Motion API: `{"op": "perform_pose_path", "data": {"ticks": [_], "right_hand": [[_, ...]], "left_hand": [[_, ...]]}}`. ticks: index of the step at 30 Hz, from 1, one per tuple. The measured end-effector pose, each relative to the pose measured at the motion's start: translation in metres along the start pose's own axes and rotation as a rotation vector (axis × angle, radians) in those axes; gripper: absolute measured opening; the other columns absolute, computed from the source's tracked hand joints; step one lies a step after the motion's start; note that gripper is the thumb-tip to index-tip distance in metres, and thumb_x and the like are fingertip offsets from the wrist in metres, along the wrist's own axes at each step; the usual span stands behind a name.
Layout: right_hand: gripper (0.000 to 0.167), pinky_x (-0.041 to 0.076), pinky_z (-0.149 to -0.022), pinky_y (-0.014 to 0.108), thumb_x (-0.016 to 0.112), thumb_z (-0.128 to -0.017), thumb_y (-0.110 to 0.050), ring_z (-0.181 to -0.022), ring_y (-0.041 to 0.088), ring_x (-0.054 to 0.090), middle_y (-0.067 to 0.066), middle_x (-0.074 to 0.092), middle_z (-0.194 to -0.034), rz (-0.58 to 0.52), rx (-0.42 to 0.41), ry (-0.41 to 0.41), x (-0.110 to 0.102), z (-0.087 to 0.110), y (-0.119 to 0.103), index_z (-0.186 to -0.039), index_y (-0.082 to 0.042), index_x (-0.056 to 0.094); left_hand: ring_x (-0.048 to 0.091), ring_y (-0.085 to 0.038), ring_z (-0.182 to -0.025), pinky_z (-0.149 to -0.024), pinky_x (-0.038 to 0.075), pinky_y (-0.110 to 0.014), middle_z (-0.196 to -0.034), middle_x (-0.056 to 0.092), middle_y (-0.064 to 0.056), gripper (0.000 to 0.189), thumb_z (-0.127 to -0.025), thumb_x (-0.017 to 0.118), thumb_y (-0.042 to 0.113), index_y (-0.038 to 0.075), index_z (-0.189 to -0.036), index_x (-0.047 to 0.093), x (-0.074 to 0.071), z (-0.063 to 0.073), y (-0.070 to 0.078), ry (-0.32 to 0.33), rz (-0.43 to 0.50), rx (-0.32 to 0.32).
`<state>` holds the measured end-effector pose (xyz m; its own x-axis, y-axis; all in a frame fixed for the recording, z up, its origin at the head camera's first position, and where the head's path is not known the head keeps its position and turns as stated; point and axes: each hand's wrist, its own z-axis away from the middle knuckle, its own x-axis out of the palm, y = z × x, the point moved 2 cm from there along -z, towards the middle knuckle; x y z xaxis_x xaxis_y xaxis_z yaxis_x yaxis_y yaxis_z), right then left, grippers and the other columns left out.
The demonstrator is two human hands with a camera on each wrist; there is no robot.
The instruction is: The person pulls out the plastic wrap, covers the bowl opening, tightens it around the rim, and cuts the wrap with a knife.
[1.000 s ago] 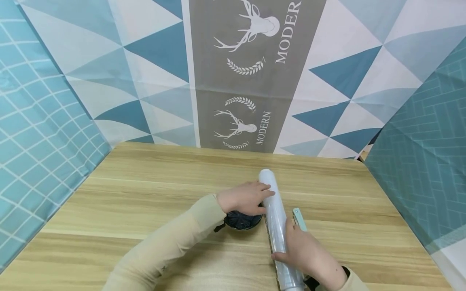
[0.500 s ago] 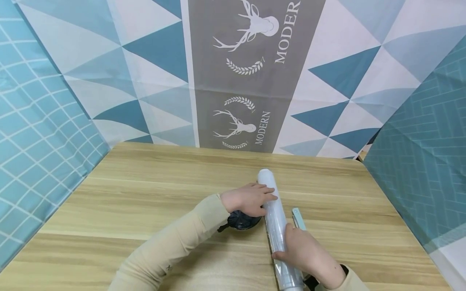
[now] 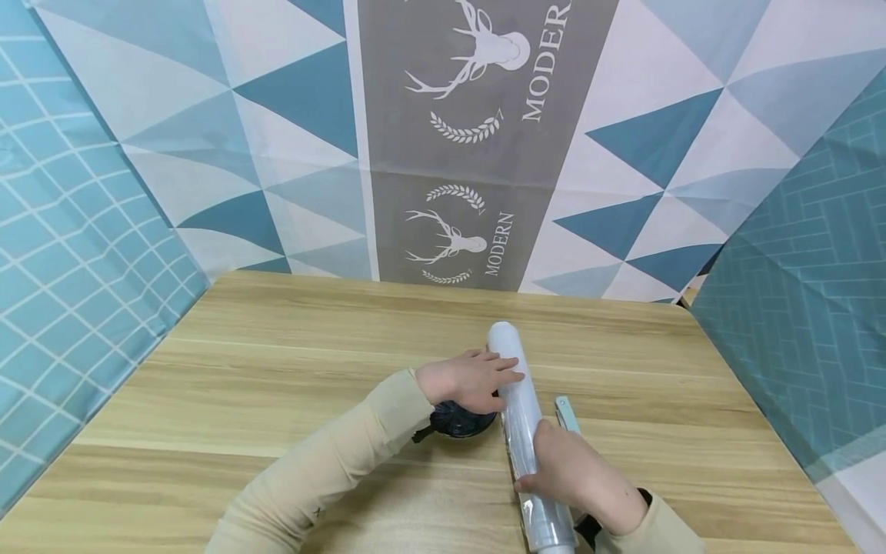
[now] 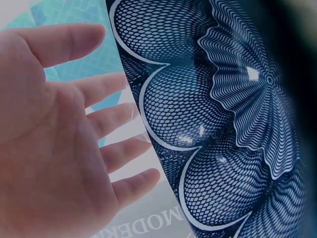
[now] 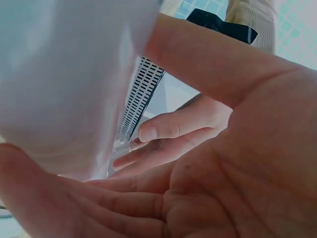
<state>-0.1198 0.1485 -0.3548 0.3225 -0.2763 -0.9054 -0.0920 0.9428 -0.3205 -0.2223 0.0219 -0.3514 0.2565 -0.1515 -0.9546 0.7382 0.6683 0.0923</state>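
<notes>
A long roll of clear plastic wrap (image 3: 522, 415) lies lengthwise on the table in the head view. My left hand (image 3: 472, 382) rests on its far half with straight, spread fingers. Nearer me, my right hand (image 3: 574, 471) grips the roll, thumb on the left side and fingers over the right. In the right wrist view the wrap roll (image 5: 64, 84) sits between thumb and fingers. Beneath my left wrist stands a dark bowl (image 3: 460, 422), partly hidden by that hand. The left wrist view shows the bowl's black-and-white scalloped pattern (image 4: 198, 114) close to the fingertips.
A pale teal utility knife (image 3: 567, 415) lies right of the roll, partly covered by my right hand. The wooden table (image 3: 311, 331) ends at a patterned cloth wall (image 3: 443, 154) at the back. Tiled-print cloths hang along both sides.
My left hand has shifted slightly right along with its sleeve. The right hand has slid a little left and away from me on the roll, whose far end has edged left.
</notes>
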Motion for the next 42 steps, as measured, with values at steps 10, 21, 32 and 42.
{"op": "perform_pose_path", "data": {"ticks": [10,21,32,42], "right_hand": [[0.069,0.048,-0.052,0.031,0.082,-0.062,-0.028,-0.063,0.019,0.053,0.012,0.053,-0.077,0.006,-0.027,-0.016,-0.005,-0.009,-0.001,-0.105,0.014,0.047],[0.062,0.05,-0.056,0.032,0.082,-0.061,-0.021,-0.064,0.019,0.054,0.01,0.052,-0.077,-0.061,-0.051,-0.072,-0.014,-0.019,0.003,-0.101,0.011,0.049],[0.063,0.051,-0.057,0.032,0.081,-0.063,-0.022,-0.066,0.019,0.056,0.01,0.056,-0.079,-0.002,-0.059,-0.078,-0.016,-0.03,0.001,-0.106,0.01,0.049],[0.049,0.047,-0.058,0.032,0.082,-0.063,-0.023,-0.065,0.018,0.052,0.005,0.052,-0.073,0.099,-0.09,-0.108,-0.022,-0.046,0.0,-0.092,0.002,0.051]], "left_hand": [[0.023,-0.019,-0.137,-0.11,0.023,-0.038,-0.151,0.018,0.003,0.053,-0.095,0.04,0.04,0.025,-0.144,0.026,0.0,0.003,-0.001,-0.021,0.027,-0.058],[0.022,-0.018,-0.137,-0.109,0.025,-0.039,-0.152,0.016,0.003,0.051,-0.096,0.036,0.039,0.024,-0.144,0.026,-0.001,0.001,-0.007,-0.024,0.05,-0.096],[0.028,-0.022,-0.135,-0.108,0.027,-0.039,-0.151,0.019,-0.001,0.049,-0.097,0.036,0.036,0.021,-0.143,0.028,-0.009,0.007,-0.014,-0.059,0.044,-0.122],[0.032,-0.025,-0.132,-0.107,0.03,-0.037,-0.15,0.023,-0.004,0.046,-0.097,0.036,0.03,0.018,-0.142,0.032,-0.011,0.004,-0.031,-0.05,0.062,-0.131]]}}
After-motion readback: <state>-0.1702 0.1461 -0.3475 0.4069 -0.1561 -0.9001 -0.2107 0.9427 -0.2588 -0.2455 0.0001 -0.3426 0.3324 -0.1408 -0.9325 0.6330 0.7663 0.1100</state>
